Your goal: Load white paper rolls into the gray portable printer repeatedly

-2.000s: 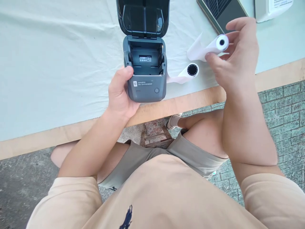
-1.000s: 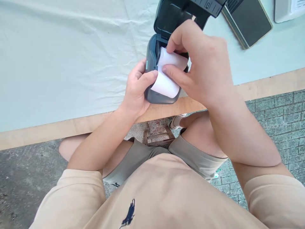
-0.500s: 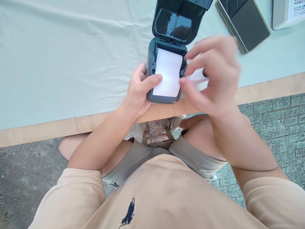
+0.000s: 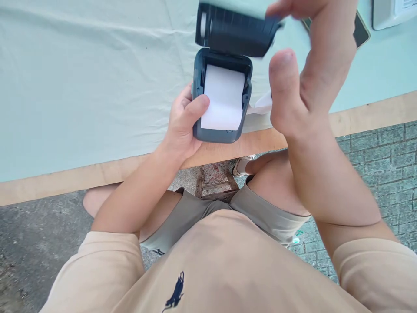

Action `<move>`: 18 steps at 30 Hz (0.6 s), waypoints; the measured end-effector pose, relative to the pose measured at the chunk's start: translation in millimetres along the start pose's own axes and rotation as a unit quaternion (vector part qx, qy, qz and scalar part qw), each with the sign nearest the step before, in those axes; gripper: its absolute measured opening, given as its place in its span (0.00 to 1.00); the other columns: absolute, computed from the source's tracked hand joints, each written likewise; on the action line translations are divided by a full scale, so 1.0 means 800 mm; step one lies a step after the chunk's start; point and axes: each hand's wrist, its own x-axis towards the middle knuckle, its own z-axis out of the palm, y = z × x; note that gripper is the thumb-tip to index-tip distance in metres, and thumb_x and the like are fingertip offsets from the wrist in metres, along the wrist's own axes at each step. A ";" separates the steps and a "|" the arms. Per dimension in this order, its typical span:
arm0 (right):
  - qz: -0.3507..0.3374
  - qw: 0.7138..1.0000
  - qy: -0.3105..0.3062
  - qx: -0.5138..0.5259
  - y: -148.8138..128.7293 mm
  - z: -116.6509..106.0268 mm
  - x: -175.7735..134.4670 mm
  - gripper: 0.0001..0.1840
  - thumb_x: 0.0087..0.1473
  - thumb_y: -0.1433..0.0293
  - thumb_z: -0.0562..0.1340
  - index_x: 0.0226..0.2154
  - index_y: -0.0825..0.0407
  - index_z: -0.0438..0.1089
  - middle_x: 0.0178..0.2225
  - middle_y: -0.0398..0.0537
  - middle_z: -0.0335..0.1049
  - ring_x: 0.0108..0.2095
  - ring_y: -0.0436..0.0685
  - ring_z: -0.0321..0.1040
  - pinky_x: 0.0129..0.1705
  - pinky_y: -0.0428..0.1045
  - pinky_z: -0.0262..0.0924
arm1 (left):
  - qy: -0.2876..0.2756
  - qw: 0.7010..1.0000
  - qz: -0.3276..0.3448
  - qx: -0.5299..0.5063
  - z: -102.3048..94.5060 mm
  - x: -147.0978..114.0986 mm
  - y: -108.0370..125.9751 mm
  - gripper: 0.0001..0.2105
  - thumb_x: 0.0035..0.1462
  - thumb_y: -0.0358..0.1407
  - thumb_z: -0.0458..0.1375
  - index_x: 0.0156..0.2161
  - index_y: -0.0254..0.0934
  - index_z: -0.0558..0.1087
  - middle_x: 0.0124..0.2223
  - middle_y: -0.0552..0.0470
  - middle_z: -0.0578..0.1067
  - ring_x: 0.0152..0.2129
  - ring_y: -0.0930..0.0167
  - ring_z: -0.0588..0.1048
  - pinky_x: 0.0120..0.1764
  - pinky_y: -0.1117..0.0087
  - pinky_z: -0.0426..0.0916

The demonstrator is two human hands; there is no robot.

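My left hand (image 4: 185, 119) grips a small dark portable printer (image 4: 223, 137) from its left side, thumb pressed on the white paper (image 4: 223, 98) in its bay. The printer's hinged lid (image 4: 239, 32) is raised part way and smeared by motion. Over the lid's upper right corner reach the fingertips of my right hand (image 4: 321, 65). They touch the corner, while the thumb stands well apart, so this hand is open. A white strip (image 4: 262, 104) shows between the printer and my right hand; its right end is hidden behind the hand.
A pale cloth (image 4: 81, 87) covers the table, with a bare wooden edge (image 4: 65, 182) in front. Behind my right hand lies a partly hidden dark flat device (image 4: 361, 32). A white box-like object (image 4: 389, 15) stands at the far right. Below is a wooden stool (image 4: 216, 191).
My right hand has moved from the printer's right side up to the lid's corner. The lid has tipped down toward the body. The printer has shifted slightly left in my left hand.
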 end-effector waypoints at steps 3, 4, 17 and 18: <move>-0.142 0.976 0.081 -0.146 -0.006 0.008 -0.003 0.17 0.66 0.56 0.53 0.37 0.46 0.73 0.40 0.43 0.78 0.53 0.63 0.72 0.57 0.64 0.62 | -0.012 1.000 -0.019 -0.019 0.003 -0.003 0.005 0.17 0.55 0.53 0.64 0.42 0.43 0.77 0.43 0.47 0.80 0.51 0.54 0.77 0.43 0.58 0.75; -0.141 0.974 0.069 -0.163 -0.007 0.010 -0.003 0.16 0.65 0.56 0.55 0.36 0.46 0.72 0.40 0.42 0.78 0.54 0.63 0.73 0.55 0.63 0.63 | -0.013 0.999 -0.020 -0.025 0.004 -0.004 0.005 0.17 0.57 0.53 0.62 0.42 0.43 0.77 0.44 0.48 0.80 0.53 0.55 0.77 0.44 0.59 0.76; -0.063 0.976 -0.011 -0.209 -0.018 0.008 -0.006 0.28 0.64 0.43 0.50 0.48 0.46 0.70 0.49 0.49 0.75 0.61 0.69 0.67 0.58 0.68 0.59 | 0.003 1.000 0.008 0.030 -0.003 0.003 0.001 0.16 0.50 0.50 0.68 0.40 0.44 0.77 0.36 0.49 0.81 0.54 0.51 0.74 0.45 0.55 0.74; -0.060 0.976 -0.016 -0.210 -0.018 0.008 -0.005 0.30 0.64 0.42 0.50 0.48 0.46 0.70 0.49 0.50 0.75 0.61 0.70 0.67 0.58 0.68 0.59 | 0.001 1.000 0.006 0.030 -0.004 0.003 0.001 0.15 0.51 0.49 0.68 0.40 0.44 0.78 0.36 0.49 0.81 0.54 0.51 0.74 0.46 0.55 0.74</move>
